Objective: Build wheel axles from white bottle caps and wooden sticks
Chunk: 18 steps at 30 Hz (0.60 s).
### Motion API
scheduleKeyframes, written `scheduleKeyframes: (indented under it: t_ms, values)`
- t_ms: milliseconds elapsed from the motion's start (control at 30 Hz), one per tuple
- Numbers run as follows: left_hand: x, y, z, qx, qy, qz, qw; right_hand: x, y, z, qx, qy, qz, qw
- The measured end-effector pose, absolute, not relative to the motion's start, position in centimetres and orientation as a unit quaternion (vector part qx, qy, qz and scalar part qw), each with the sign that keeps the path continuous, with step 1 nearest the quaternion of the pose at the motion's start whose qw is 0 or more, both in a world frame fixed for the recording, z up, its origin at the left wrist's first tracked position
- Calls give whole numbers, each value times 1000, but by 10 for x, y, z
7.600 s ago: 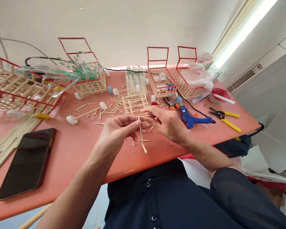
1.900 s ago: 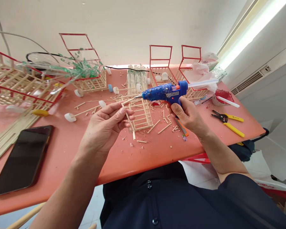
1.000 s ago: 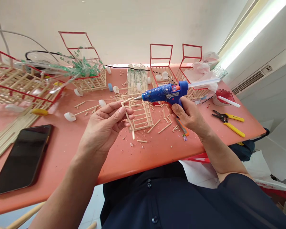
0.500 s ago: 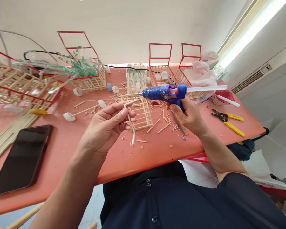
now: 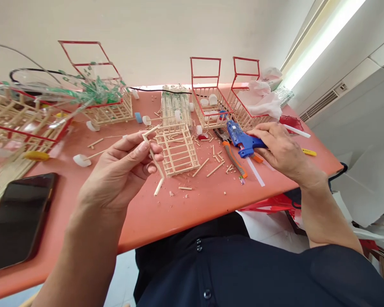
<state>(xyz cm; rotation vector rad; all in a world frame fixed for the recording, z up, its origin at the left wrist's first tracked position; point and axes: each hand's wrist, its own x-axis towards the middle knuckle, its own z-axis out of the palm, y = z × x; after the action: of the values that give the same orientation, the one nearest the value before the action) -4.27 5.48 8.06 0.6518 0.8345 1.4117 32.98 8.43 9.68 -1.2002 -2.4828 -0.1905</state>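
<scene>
Between thumb and fingers, my left hand (image 5: 123, 164) pinches a U-shaped piece of thin wooden sticks (image 5: 157, 163), above the table's front half. Just beyond it lies a small slatted wooden frame (image 5: 182, 154) with open gaps. My right hand (image 5: 283, 149) has its fingers around the handle of a blue hot glue gun (image 5: 241, 137), tipped on its side low over the table, its nozzle pointing away. A clear glue stick (image 5: 255, 171) sticks out of its rear toward me. Orange-handled pliers (image 5: 235, 160) lie beside the gun, partly hidden by it.
Little wooden carts with red rims, such as this cart (image 5: 211, 102), stand along the wall. A phone (image 5: 21, 217) and long sticks (image 5: 11, 172) lie at left. Stick offcuts (image 5: 216, 169) litter the orange table (image 5: 192, 213). A yellow tool handle (image 5: 309, 152) shows at right.
My right hand has moved the glue gun away from the stick piece, to the right and down toward the pliers, turning it. My left hand still holds the piece; the view has shifted rightward.
</scene>
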Motion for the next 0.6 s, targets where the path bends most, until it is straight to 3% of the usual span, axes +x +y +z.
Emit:
scheduleKeyframes:
  t_ms: [100, 333, 600]
  values:
    - [-43, 55, 79, 293, 366, 612, 637, 352, 80, 79, -447, -881, -74, 139]
    - [-42, 55, 77, 295, 376, 612, 630, 373, 73, 46, -500, -852, -87, 132]
    - [-43, 50, 89, 287, 377, 618, 628, 347, 54, 75, -496, -847, -74, 178]
